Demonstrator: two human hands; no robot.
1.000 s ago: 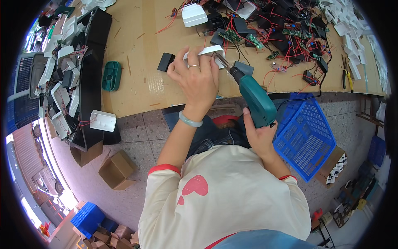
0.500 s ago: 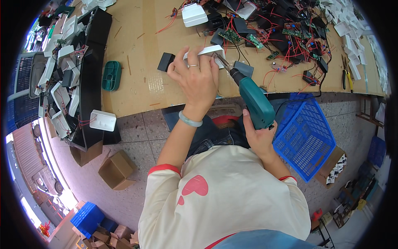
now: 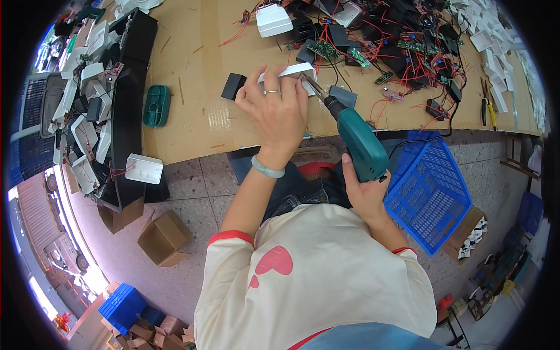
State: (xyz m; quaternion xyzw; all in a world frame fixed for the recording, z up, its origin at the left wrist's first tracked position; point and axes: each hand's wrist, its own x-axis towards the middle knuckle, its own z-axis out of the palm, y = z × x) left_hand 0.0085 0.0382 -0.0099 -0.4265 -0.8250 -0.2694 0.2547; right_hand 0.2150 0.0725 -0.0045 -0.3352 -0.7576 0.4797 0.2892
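My left hand (image 3: 279, 108), with a ring on one finger, is closed over a white plastic housing (image 3: 309, 69) on the cardboard-covered table. The fingers hide much of that housing. My right hand (image 3: 367, 192) grips the rear of a teal gun-shaped power tool (image 3: 360, 140) with a black collar and a slim metal tip. The tip (image 3: 314, 86) points into the housing beside my left fingertips; what it touches there is too small to tell. A black block (image 3: 233, 86) lies left of my left hand, and a dark grey block (image 3: 343, 97) lies near the tool's collar.
Green circuit boards (image 3: 358, 57), red wires and black boxes are heaped at the back right. Pliers (image 3: 489, 111) lie by white housings (image 3: 496, 79) at the right. A green divided tray (image 3: 156, 106) and a loaded black bin (image 3: 131, 87) stand left. A blue crate (image 3: 431, 192) is below the table.
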